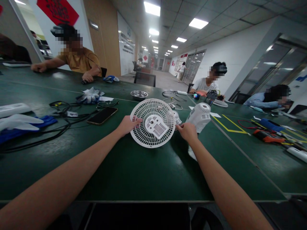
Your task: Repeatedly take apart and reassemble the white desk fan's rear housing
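Note:
A round white fan grille [151,142] is held up over the green table, its slotted centre plate facing me. My left hand [128,125] grips its left rim, with fingers reaching over the slats. At the right rim, my right hand [188,131] pinches the edge between thumb and fingers. Just behind that hand stands a white plastic fan housing [202,115] with vent slots on top. Another small white vented part [177,118] shows partly behind the grille; the rest of it is hidden.
A phone [102,115], black cables [64,123] and work gloves [90,95] lie to the left. Behind the grille are a metal bowl [139,94] and a white cord [171,103]. An orange-black meter [268,136] is at right. Several people sit around the table [134,179].

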`<state>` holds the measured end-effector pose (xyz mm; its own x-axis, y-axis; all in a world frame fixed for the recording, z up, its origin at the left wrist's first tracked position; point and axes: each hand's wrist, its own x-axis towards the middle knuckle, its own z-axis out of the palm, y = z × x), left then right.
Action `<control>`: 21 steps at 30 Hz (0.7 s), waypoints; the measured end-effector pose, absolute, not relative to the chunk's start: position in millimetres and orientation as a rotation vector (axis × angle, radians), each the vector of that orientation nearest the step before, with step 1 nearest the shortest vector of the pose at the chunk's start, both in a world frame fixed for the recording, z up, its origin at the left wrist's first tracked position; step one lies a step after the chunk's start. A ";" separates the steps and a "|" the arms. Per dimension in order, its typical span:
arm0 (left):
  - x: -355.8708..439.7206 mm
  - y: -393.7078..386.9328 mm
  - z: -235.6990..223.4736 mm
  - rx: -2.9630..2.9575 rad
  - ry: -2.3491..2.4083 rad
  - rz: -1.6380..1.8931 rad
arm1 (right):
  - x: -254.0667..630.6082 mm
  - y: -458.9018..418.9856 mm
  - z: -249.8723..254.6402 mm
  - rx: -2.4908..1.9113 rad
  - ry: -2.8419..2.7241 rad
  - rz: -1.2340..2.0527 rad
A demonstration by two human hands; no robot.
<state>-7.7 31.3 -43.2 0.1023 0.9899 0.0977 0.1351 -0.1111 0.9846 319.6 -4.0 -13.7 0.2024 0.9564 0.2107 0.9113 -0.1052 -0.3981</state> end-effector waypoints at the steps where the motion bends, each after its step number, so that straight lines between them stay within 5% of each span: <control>1: -7.7 31.6 -43.5 1.431 1.179 1.151 | 314.3 -6.4 -12.8 -1.976 -1.745 0.242; 10: -9.8 34.7 -45.5 1.495 1.205 1.164 | 259.7 -31.3 -27.1 -1.051 -1.171 1.840; 15: -8.4 30.8 -44.5 1.582 1.206 1.240 | 250.3 -34.0 -25.2 -0.953 -0.989 1.841; 21: -15.3 36.1 -44.2 1.442 1.061 1.354 | 249.6 -31.6 -25.8 -0.950 -1.226 1.266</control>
<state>-15.3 36.1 -44.2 0.0464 0.9645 0.2599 0.0214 -0.2610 0.9651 249.6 -31.6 -25.8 -0.0986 0.9865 0.1307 -0.1626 0.1136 -0.9801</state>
